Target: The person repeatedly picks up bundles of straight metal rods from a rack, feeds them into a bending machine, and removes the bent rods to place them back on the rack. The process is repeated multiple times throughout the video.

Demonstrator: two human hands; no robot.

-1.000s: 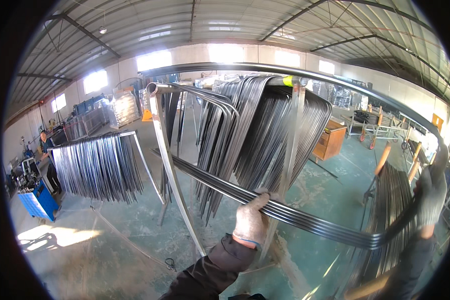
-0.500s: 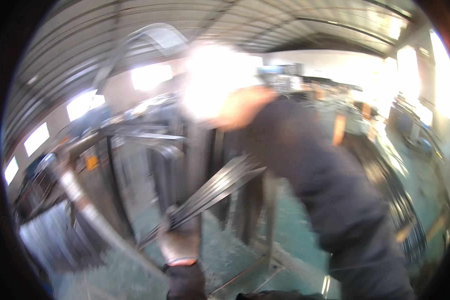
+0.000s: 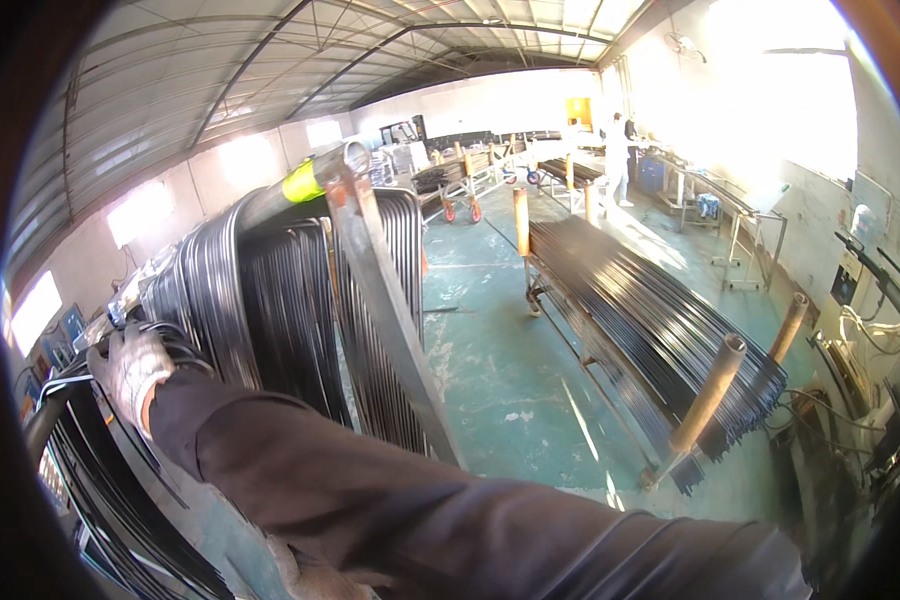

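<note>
My right arm reaches from the lower right across to the left. Its gloved right hand point(image 3: 135, 372) is curled over the tops of dark bent tubes point(image 3: 175, 342) at the far left, fingers against them. Below the right forearm, only a small part of my gloved left hand point(image 3: 305, 575) shows; its fingers are hidden, and what it holds cannot be seen. Beside my right hand, a rack with a round bar point(image 3: 295, 187), wrapped in yellow-green tape, bears many U-bent dark tubes point(image 3: 270, 290) hanging down. More long dark tubes point(image 3: 135, 500) hang at the lower left.
A slanting steel post point(image 3: 385, 310) stands before the hanging tubes. To the right, a low rack holds long straight tubes point(image 3: 640, 310) between rusty upright posts point(image 3: 708, 395). Wheeled carts point(image 3: 460, 185) stand farther back. A person point(image 3: 618, 160) is near a bench at the far right.
The view has swung right and steadied. My right hand has come down leftward onto the bent tubes. My left hand, earlier gripping a bundle of thin metal strips, is now mostly hidden.
</note>
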